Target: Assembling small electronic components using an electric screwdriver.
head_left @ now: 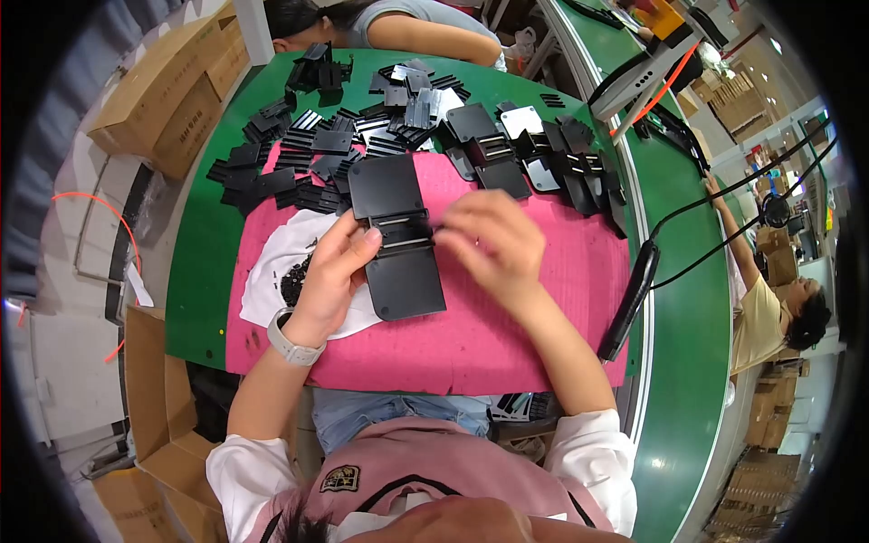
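One black two-panel bracket (405, 282) appears in the head view, above a pink mat (525, 339) on the green desk (201, 308). The left hand (335, 279) grasps its left edge; the right hand (498, 244), fingers curled, is beside its middle, its grip indeterminable. Small black parts (294, 282) lie on a white cloth (261, 294); black plates (333, 142) lie beyond.

A slightly blurred right hand (498, 242)

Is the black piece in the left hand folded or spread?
Spread: the black piece has flat panels extending on opposite sides of its middle.
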`<state>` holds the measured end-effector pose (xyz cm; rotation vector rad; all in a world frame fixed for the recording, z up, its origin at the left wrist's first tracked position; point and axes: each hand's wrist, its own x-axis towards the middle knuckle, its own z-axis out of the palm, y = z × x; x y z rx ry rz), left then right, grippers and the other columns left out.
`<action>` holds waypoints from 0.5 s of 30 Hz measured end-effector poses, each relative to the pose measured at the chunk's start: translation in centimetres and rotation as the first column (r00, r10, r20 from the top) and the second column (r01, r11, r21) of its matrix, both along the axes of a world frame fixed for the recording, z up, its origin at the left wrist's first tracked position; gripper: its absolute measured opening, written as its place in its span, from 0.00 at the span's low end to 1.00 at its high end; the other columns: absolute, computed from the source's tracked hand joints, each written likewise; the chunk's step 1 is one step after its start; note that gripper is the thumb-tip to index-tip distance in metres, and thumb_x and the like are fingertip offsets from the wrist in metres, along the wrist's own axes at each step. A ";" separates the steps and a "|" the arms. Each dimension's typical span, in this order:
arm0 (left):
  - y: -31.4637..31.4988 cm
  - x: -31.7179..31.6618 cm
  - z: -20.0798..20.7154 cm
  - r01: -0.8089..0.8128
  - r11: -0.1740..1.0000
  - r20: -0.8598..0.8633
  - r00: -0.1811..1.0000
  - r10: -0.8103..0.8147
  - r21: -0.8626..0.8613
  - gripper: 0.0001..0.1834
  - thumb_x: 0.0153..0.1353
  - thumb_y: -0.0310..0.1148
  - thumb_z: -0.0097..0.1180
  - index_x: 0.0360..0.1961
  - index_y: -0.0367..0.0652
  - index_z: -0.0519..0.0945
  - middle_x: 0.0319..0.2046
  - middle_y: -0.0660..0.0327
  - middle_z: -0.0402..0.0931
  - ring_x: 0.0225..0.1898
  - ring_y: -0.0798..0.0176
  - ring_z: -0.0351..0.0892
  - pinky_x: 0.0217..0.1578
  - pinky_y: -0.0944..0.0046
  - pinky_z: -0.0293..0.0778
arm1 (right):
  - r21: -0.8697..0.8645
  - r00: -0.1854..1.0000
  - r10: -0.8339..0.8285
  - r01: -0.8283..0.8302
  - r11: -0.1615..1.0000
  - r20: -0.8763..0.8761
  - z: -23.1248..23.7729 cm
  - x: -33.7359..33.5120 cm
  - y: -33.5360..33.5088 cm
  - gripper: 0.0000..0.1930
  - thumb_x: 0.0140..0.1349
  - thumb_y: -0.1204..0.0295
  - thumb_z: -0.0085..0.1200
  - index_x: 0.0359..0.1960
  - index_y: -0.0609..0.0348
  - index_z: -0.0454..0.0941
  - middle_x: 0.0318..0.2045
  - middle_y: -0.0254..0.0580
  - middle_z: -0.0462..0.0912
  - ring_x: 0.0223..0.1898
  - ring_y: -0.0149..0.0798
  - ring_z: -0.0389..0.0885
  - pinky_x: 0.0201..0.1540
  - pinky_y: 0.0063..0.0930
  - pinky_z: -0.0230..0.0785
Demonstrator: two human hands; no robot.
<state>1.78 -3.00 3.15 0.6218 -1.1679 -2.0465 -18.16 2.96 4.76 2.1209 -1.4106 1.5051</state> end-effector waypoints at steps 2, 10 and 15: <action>0.1 0.0 -0.5 0.043 0.999 -0.013 0.999 -0.043 0.013 0.21 0.66 0.34 0.50 0.58 0.40 0.68 0.46 0.64 0.74 0.46 0.71 0.74 0.48 0.69 0.70 | 0.049 0.981 0.073 -0.065 0.997 -0.180 -0.2 1.1 0.8 0.12 0.44 0.75 0.66 0.32 0.62 0.80 0.39 0.43 0.80 0.41 0.47 0.81 0.41 0.35 0.76; 0.3 0.1 -0.7 0.128 0.992 0.019 0.992 -0.128 0.021 0.21 0.66 0.33 0.49 0.58 0.38 0.66 0.46 0.63 0.74 0.47 0.71 0.74 0.46 0.70 0.71 | 0.271 0.972 0.202 -0.228 0.935 0.121 -0.8 0.7 1.8 0.11 0.44 0.77 0.65 0.33 0.61 0.82 0.45 0.46 0.79 0.45 0.50 0.80 0.45 0.37 0.76; 0.8 -0.7 -0.8 0.113 0.993 0.020 0.993 -0.112 -0.046 0.21 0.65 0.32 0.51 0.57 0.39 0.67 0.45 0.65 0.73 0.45 0.74 0.73 0.44 0.72 0.71 | 0.217 0.991 0.132 -0.127 0.968 -0.011 -1.2 1.9 2.2 0.10 0.44 0.77 0.65 0.31 0.60 0.82 0.43 0.45 0.81 0.45 0.47 0.80 0.46 0.36 0.75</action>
